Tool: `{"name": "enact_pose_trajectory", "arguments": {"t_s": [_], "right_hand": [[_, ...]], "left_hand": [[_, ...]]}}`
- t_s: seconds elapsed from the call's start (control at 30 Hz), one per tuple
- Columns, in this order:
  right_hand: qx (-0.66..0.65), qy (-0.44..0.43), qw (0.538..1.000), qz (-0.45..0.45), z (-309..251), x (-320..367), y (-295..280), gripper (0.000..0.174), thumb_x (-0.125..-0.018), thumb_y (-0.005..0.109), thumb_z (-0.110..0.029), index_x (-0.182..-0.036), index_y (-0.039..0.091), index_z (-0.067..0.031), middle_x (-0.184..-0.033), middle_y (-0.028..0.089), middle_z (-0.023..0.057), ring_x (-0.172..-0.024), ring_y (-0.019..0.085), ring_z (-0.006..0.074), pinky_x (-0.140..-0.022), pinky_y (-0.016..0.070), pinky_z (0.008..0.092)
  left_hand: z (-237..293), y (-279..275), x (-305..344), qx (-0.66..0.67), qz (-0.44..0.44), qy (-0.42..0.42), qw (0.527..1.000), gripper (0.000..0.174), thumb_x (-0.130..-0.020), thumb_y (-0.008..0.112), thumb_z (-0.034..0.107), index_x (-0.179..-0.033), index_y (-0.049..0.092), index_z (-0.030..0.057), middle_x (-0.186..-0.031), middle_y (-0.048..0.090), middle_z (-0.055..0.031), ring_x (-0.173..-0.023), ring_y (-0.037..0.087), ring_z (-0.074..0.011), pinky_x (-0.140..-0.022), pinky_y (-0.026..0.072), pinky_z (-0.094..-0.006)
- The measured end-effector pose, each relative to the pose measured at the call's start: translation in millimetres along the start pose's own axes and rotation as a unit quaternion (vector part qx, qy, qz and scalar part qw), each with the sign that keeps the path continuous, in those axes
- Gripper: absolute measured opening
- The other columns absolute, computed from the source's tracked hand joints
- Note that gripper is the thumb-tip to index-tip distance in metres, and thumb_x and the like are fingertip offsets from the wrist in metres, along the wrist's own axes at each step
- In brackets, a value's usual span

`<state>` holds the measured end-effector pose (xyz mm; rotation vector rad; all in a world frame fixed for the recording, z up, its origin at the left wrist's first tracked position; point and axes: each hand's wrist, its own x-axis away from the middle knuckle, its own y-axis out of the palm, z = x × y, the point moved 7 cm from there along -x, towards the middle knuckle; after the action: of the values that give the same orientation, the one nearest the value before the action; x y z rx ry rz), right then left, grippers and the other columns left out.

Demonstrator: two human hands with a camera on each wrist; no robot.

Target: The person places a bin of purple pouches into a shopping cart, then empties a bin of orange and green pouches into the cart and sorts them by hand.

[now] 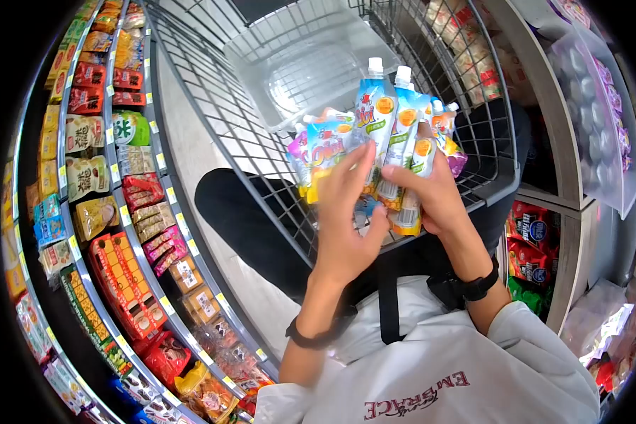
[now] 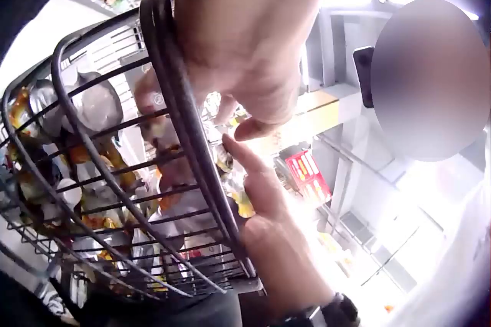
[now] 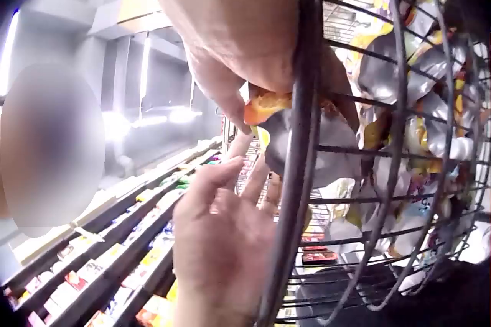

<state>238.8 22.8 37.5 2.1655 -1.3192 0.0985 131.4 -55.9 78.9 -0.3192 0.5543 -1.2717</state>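
Note:
Over the near end of the cart basket, my right hand (image 1: 437, 194) grips several drink pouches (image 1: 403, 120) with white caps, standing upright side by side. Its thumb lies across the front of them. My left hand (image 1: 350, 212) is beside them, fingers extended along a blue pouch (image 1: 374, 106) and thumb apart. In the right wrist view, the silver bottom of a pouch (image 3: 288, 147) shows below the right hand (image 3: 230, 59), with the left hand (image 3: 222, 235) loosely spread nearby. More pouches (image 1: 325, 141), blue, yellow and purple, sit in the cart to the left.
A wire shopping cart (image 1: 212, 106) surrounds the pouches, with a clear plastic panel (image 1: 290, 78) further in. Shelves of packaged snacks (image 1: 124, 283) run along the left. On the right is a wooden shelf unit (image 1: 569, 141) with bagged goods.

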Motion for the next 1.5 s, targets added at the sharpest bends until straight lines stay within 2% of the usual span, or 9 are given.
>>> {"name": "enact_pose_trajectory", "arguments": {"t_s": [0.13, 0.23, 0.33, 0.5, 0.57, 0.77, 0.83, 0.97, 1.5], "right_hand": [[-0.066, 0.085, 0.994, -0.028, 0, 6, -11, 0.067, -0.076, 0.069, 0.001, -0.135, 0.038, -0.0022, -0.118, 0.060, 0.0119, -0.104, 0.063, 0.0224, -0.087, 0.0529, 0.0354], [-0.118, 0.106, 0.985, -0.069, -5, 7, -11, 0.068, -0.072, 0.067, 0.001, -0.134, 0.040, -0.0022, -0.118, 0.061, 0.0126, -0.104, 0.063, 0.0241, -0.089, 0.0522, 0.0377], [-0.117, 0.112, 0.983, -0.084, 0, 8, -19, 0.070, -0.066, 0.065, -0.001, -0.133, 0.044, 0.0011, -0.120, 0.062, 0.0166, -0.105, 0.064, 0.0279, -0.090, 0.0525, 0.0400], [-0.134, 0.107, 0.978, -0.122, -5, 12, -15, 0.074, -0.065, 0.064, 0.001, -0.136, 0.043, 0.0006, -0.122, 0.061, 0.0143, -0.111, 0.060, 0.0261, -0.096, 0.0477, 0.0365], [-0.111, 0.091, 0.982, -0.120, -6, 12, -15, 0.076, -0.064, 0.065, 0.001, -0.136, 0.043, -0.0002, -0.122, 0.061, 0.0136, -0.112, 0.060, 0.0251, -0.097, 0.0466, 0.0359], [-0.064, 0.127, 0.981, -0.134, 0, 9, -11, 0.076, -0.063, 0.067, 0.002, -0.135, 0.044, -0.0005, -0.120, 0.062, 0.0093, -0.110, 0.060, 0.0207, -0.095, 0.0463, 0.0338], [-0.049, 0.098, 0.987, -0.116, -8, 11, -7, 0.074, -0.064, 0.067, 0.002, -0.134, 0.045, 0.0002, -0.118, 0.062, 0.0084, -0.109, 0.060, 0.0194, -0.095, 0.0466, 0.0334], [0.017, 0.072, 0.988, -0.136, -7, 8, -3, 0.071, -0.067, 0.066, 0.003, -0.134, 0.044, 0.0006, -0.118, 0.061, 0.0075, -0.106, 0.060, 0.0171, -0.094, 0.0474, 0.0331], [0.100, 0.034, 0.983, -0.152, -4, 7, 0, 0.071, -0.067, 0.068, 0.003, -0.134, 0.043, 0.0000, -0.118, 0.061, 0.0065, -0.107, 0.059, 0.0160, -0.094, 0.0468, 0.0325]], "left_hand": [[1, -19, -10, 0.027, 0.114, -0.119, 0.986, 0.045, -0.080, 0.068, 0.004, -0.123, 0.058, 0.0053, -0.100, 0.068, -0.0082, -0.107, 0.055, -0.0249, -0.094, 0.0405, -0.0355], [-22, -13, -9, 0.268, 0.101, -0.200, 0.937, 0.059, -0.078, 0.072, 0.001, -0.131, 0.047, 0.0036, -0.125, 0.056, -0.0090, -0.110, 0.052, -0.0196, -0.099, 0.0418, -0.0359], [-23, -11, -12, 0.378, 0.120, -0.134, 0.908, 0.079, -0.075, 0.076, -0.002, -0.142, 0.034, 0.0037, -0.135, 0.042, -0.0136, -0.116, 0.047, -0.0194, -0.098, 0.0433, -0.0327], [-30, -7, -2, 0.483, 0.164, -0.223, 0.831, 0.103, -0.065, 0.079, -0.008, -0.149, 0.019, 0.0038, -0.141, 0.039, -0.0124, -0.130, 0.042, -0.0276, -0.105, 0.0402, -0.0391], [-25, 6, -1, 0.572, 0.059, -0.283, 0.768, 0.107, -0.064, 0.080, -0.007, -0.150, 0.017, 0.0056, -0.138, 0.042, -0.0134, -0.125, 0.047, -0.0276, -0.104, 0.0417, -0.0399], [-18, -13, -11, 0.455, 0.125, -0.123, 0.873, 0.110, -0.062, 0.086, 0.002, -0.150, 0.021, 0.0072, -0.142, 0.039, -0.0135, -0.124, 0.048, -0.0240, -0.103, 0.0432, -0.0371], [-14, -12, -10, 0.370, 0.093, -0.078, 0.921, 0.102, -0.075, 0.082, 0.020, -0.151, 0.015, 0.0062, -0.144, 0.037, -0.0125, -0.126, 0.047, -0.0226, -0.104, 0.0421, -0.0362], [-21, -15, -3, 0.370, 0.122, -0.094, 0.916, 0.076, -0.090, 0.066, 0.018, -0.150, 0.021, 0.0043, -0.146, 0.036, -0.0136, -0.129, 0.043, -0.0210, -0.108, 0.0363, -0.0350], [-22, -19, 1, 0.350, 0.131, -0.072, 0.925, 0.067, -0.083, 0.066, -0.001, -0.143, 0.035, -0.0001, -0.145, 0.039, -0.0116, -0.127, 0.045, -0.0204, -0.105, 0.0394, -0.0342]]}}
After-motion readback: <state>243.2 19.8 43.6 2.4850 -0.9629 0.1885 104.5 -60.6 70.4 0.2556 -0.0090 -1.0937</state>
